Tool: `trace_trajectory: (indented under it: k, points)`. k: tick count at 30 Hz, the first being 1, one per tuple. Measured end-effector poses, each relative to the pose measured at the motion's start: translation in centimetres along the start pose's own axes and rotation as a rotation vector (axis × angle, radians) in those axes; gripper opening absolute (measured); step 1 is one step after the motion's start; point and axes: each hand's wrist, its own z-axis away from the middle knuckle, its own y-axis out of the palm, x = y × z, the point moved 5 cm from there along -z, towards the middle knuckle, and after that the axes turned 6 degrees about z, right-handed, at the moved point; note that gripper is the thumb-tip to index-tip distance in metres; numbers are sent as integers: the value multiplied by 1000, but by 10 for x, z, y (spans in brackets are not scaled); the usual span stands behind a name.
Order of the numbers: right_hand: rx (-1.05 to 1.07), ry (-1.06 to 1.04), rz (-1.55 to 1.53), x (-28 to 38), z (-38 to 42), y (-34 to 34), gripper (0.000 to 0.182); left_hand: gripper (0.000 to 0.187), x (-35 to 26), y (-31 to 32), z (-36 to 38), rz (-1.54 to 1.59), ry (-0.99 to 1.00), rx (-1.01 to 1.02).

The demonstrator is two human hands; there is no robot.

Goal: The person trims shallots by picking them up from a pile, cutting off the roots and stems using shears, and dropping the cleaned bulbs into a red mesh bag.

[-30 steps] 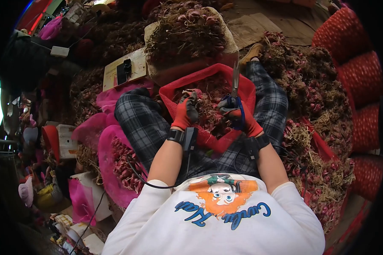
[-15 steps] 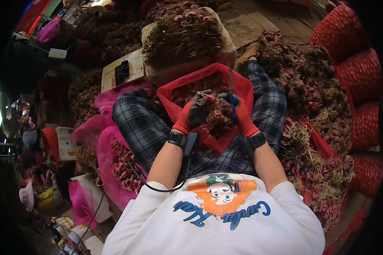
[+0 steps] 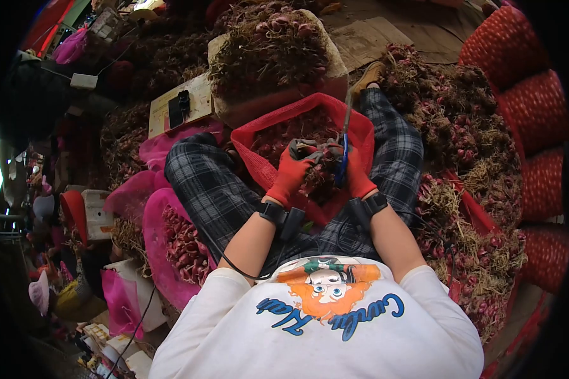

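Both my hands wear red gloves with dark grey fingers, above an open red mesh bag (image 3: 254, 162) between my legs. My left hand (image 3: 294, 165) is closed around a bunch of shallots (image 3: 318, 174) with dry roots and stalks. My right hand (image 3: 356, 169) grips scissors (image 3: 342, 162) by their blue handles, and the metal blades point away from me. The fingertips of the two hands meet at the bunch. More loose shallots (image 3: 310, 123) lie inside the bag.
A heap of shallots (image 3: 275, 54) rests on a block ahead. A phone (image 3: 179, 108) lies on a board at the left. A pink mesh bag (image 3: 155, 230) of shallots is by my left leg. Piled shallots (image 3: 464, 145) and full red sacks (image 3: 531, 114) stand at the right.
My left hand has turned over the bunch, and its red back now shows more. My right hand has turned and shifted slightly left, with the scissors more upright and visible.
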Motion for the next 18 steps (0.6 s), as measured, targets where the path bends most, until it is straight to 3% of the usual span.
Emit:
trace_trajectory:
  k: [2, 5, 8, 9, 12, 15, 18]
  points:
    - [-84, -34, -134, -13, -11, -9, 22, 21, -7, 2, -1, 199, -4, -85]
    - [-97, -138, 213, 9, 1, -1, 22, 14, -2, -6, 1, 370, -39, -199]
    - [-157, -470, 272, -1, -11, -4, 21, 10, 17, -22, 0, 324, -88, -251]
    - [-161, -461, 326, 2, -7, 1, 21, 11, 17, -20, 4, 454, -269, -338]
    - [-188, -417, 402, 17, 2, 8, 21, 13, 34, -36, -6, 650, -95, -498]
    - [-219, -318, 382, 11, -6, -14, 21, 15, 44, -87, -9, 515, -33, -548]
    - [-213, -273, 570, 5, -8, -26, 24, 16, 42, -90, -13, 639, -140, -468]
